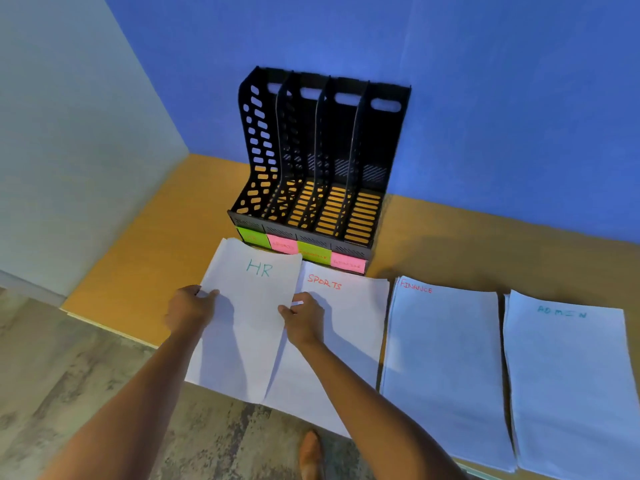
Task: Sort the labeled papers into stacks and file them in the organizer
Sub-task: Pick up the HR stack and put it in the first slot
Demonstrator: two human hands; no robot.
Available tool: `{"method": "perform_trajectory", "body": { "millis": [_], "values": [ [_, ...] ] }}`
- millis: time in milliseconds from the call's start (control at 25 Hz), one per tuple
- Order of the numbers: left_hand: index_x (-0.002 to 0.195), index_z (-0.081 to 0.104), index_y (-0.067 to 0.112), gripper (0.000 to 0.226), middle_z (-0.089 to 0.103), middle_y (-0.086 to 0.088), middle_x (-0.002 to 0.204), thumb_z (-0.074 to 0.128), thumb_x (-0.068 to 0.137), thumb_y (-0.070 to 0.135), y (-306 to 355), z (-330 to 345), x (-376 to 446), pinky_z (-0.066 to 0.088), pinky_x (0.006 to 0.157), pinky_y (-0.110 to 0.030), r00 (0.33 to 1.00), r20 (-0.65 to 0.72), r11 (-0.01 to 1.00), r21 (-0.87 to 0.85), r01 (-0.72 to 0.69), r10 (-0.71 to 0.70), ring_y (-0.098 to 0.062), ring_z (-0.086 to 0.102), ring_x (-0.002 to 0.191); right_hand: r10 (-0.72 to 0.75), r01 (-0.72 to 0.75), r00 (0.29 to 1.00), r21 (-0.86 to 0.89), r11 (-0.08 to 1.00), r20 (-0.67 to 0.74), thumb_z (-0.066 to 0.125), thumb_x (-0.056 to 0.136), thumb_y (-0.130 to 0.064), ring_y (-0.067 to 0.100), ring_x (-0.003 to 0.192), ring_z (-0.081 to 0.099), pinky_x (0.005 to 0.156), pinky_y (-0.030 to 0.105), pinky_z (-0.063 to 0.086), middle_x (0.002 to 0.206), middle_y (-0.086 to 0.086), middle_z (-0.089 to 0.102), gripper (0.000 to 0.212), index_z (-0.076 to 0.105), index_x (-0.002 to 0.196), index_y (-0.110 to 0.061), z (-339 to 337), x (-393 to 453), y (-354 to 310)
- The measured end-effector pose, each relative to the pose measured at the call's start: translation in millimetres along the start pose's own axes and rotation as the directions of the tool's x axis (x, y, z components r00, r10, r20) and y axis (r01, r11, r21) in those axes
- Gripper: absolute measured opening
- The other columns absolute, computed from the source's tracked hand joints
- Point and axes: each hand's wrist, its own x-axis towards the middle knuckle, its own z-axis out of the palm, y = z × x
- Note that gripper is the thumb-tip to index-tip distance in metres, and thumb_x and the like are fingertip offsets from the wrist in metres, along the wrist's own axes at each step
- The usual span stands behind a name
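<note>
Several white paper stacks lie in a row on the orange table [145,244]. The HR stack [249,327] is lifted at its near end and held by both hands: my left hand [188,308] grips its left edge, my right hand [304,320] grips its right edge. To the right lie the SPORTS stack [349,320], the FINANCE stack [443,362] and the ADMIN stack [568,382], all flat. Behind them stands a black organizer [322,161] with several upright slots, all holding nothing, and green and pink sticky labels [301,249] along its front.
The organizer backs onto a blue wall [502,98]; a pale wall [69,133] closes the left side. The table's near edge runs under the stacks, which overhang it. Below is a mottled floor [86,393] with a foot [310,452] showing.
</note>
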Motion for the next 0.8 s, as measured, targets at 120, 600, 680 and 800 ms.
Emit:
{"method": "perform_trajectory", "body": {
  "millis": [120, 600, 680, 800],
  "values": [
    [0.066, 0.052, 0.014, 0.035, 0.061, -0.012, 0.067, 0.068, 0.087, 0.036, -4, -6, 21, 0.047, 0.082, -0.043, 1.000, 0.024, 1.000, 0.028, -0.002, 0.001, -0.038, 0.063, 0.081, -0.022, 0.019, 0.999, -0.082, 0.996, -0.033, 0.073, 0.088, -0.024, 0.018, 0.080, 0.064, 0.066, 0.017, 0.046, 0.086, 0.002, 0.063, 0.024, 0.056, 0.097, -0.010, 20, 3, -5],
    [0.143, 0.042, 0.002, 0.092, 0.043, -0.019, 0.141, 0.078, 0.075, 0.053, -10, 17, 52, 0.043, 0.103, -0.044, 0.969, 0.225, 0.972, 0.188, -0.143, 0.099, -0.035, 0.039, 0.134, -0.089, 0.039, 0.986, -0.320, 0.947, -0.143, 0.073, 0.088, -0.023, 0.014, 0.096, 0.069, 0.082, 0.016, 0.054, 0.106, 0.002, 0.067, 0.022, 0.061, 0.104, -0.013, 35, 1, 3],
    [0.144, 0.040, 0.003, 0.093, 0.042, -0.016, 0.141, 0.079, 0.075, 0.051, -4, 18, 54, 0.046, 0.101, -0.043, 0.944, 0.305, 0.959, 0.210, -0.192, 0.122, -0.033, 0.040, 0.133, -0.086, 0.025, 0.982, -0.334, 0.942, -0.167, 0.073, 0.089, -0.023, 0.016, 0.099, 0.068, 0.087, 0.020, 0.054, 0.108, 0.003, 0.068, 0.024, 0.062, 0.107, -0.013, 37, 2, 4],
    [0.122, 0.059, 0.006, 0.069, 0.062, -0.012, 0.122, 0.087, 0.068, 0.038, 5, 12, 64, 0.052, 0.082, -0.037, 0.929, 0.360, 0.995, 0.019, -0.095, 0.082, -0.032, 0.059, 0.111, -0.089, 0.022, 0.979, -0.339, 0.941, -0.183, 0.072, 0.089, -0.024, 0.016, 0.103, 0.068, 0.089, 0.021, 0.053, 0.111, 0.003, 0.069, 0.025, 0.064, 0.109, -0.013, 40, 3, 6]
  ]
}}
